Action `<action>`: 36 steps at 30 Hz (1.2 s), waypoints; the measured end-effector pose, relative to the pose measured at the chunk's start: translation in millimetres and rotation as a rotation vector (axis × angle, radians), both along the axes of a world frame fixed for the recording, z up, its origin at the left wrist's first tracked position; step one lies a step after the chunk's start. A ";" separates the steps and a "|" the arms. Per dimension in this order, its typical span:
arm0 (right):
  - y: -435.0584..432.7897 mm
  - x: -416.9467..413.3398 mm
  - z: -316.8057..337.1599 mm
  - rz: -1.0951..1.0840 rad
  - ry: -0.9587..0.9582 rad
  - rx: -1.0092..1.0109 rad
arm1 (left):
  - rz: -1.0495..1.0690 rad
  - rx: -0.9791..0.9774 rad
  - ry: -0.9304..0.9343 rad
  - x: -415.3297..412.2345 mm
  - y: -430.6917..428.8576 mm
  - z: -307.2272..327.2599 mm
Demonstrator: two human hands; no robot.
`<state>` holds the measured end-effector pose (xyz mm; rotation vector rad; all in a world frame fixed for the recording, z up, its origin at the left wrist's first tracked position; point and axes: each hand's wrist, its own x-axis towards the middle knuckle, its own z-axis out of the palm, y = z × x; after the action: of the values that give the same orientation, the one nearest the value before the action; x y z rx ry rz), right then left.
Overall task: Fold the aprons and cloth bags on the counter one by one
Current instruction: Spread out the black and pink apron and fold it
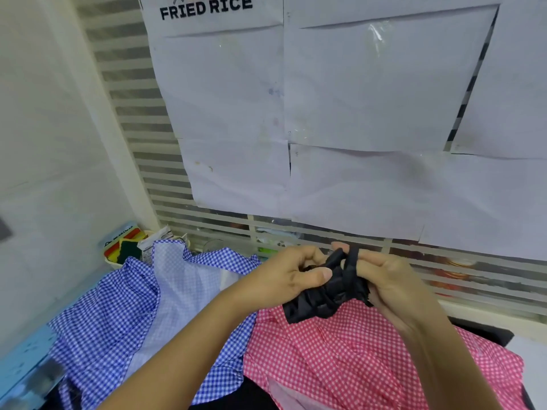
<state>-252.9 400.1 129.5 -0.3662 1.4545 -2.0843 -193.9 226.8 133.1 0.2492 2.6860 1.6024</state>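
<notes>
I have my left hand (284, 276) and right hand (387, 281) both curled round the bunched black cloth (324, 300), raised over the near-right pink apron (355, 362), probably to untangle its strap before folding.

Matt, crumpled cloth: black bundle (325, 291). Thin matt checked cloth, wrinkled: blue gingham apron (103, 321), pink gingham apron (340, 365). Matt white paper, creased: wall sheets (370, 93). Glossy clear film: tape patch (376, 37).
</notes>
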 end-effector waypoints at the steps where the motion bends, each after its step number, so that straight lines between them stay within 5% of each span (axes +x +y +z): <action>1: 0.1 -0.4 -2.9 0.006 0.021 0.004 | 0.017 0.004 -0.014 -1.8 -1.7 -2.3; 14: -7.0 16.2 -27.6 -0.043 0.355 0.166 | -0.019 -0.170 -0.284 -16.5 -18.2 20.4; 23: -21.2 17.0 -17.1 0.078 0.387 0.165 | -0.050 -0.242 -0.505 0.6 -29.1 29.2; 27: -39.9 12.9 -2.2 0.123 0.454 0.113 | 0.064 -0.195 -0.421 19.1 -43.8 53.2; 36: -128.2 -3.7 99.9 0.063 0.670 -0.256 | 0.557 0.471 0.173 58.6 -67.4 122.0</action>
<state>-256.7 271.9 229.4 -1.2916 1.4816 -2.2054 -135.2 159.4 255.0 -0.4269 2.5916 2.4631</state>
